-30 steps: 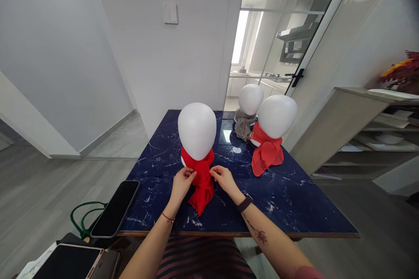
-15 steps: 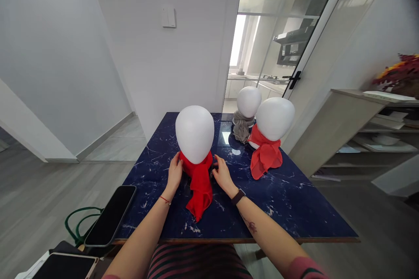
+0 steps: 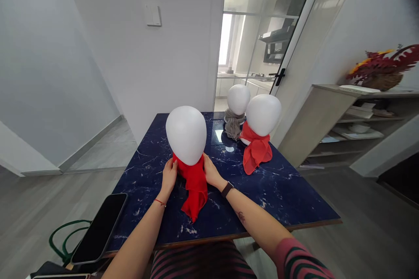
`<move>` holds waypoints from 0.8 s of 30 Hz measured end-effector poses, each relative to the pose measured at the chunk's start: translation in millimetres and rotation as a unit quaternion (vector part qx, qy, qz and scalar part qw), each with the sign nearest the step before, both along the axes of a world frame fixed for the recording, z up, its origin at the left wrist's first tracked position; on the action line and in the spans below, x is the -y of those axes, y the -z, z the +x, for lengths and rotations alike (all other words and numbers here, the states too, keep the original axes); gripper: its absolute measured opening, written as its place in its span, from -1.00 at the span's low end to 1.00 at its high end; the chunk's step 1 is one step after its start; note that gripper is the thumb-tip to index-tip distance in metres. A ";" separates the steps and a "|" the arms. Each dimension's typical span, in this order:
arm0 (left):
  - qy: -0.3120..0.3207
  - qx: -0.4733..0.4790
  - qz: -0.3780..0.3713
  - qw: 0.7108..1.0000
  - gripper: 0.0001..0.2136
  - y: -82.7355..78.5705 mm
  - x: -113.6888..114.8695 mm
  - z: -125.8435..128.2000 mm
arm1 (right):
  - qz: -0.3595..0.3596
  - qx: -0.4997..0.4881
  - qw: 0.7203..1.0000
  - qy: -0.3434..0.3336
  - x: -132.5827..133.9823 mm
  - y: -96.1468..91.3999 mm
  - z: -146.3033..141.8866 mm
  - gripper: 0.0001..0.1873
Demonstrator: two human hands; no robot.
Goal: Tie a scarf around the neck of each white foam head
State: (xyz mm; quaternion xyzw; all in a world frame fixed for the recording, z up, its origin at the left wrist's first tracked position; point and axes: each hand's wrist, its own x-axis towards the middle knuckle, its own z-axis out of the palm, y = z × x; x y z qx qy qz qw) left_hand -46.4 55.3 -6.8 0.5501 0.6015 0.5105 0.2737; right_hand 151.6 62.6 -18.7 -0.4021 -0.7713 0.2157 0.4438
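Observation:
A white mannequin head stands upright at the near middle of the table, with a bright red scarf wrapped round its neck. The scarf's loose end hangs forward onto the tabletop. My left hand is closed on the scarf at the left of the neck, thumb toward me. On the opposite side, my right hand grips the scarf, its fingertips partly hidden behind cloth and neck. Behind to the right stand a mannequin head in a coral-red scarf and a smaller head in a grey scarf.
The dark blue marbled table has a phone at its near left corner, beside a green cord. A wall and a glass door rise behind it. Shelves stand at the right.
My right hand has moved in from beside the scarf to touch it. My left hand stays at the scarf's left side. The whole view has shifted somewhat to the right.

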 end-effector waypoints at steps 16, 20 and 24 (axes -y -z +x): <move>0.042 -0.022 0.100 0.994 -0.65 -74.0 70.5 79.2 | -0.009 -0.166 0.984 0.062 85.4 -52.9 73.4 -0.28; 0.131 0.002 0.111 0.985 -0.66 -95.6 100.7 146.6 | 0.001 -0.112 0.981 0.160 136.4 -58.1 152.1 -0.34; 0.218 0.037 0.100 0.970 -0.66 -101.9 121.7 217.0 | 0.011 -0.032 0.963 0.268 185.8 -63.3 234.7 -0.39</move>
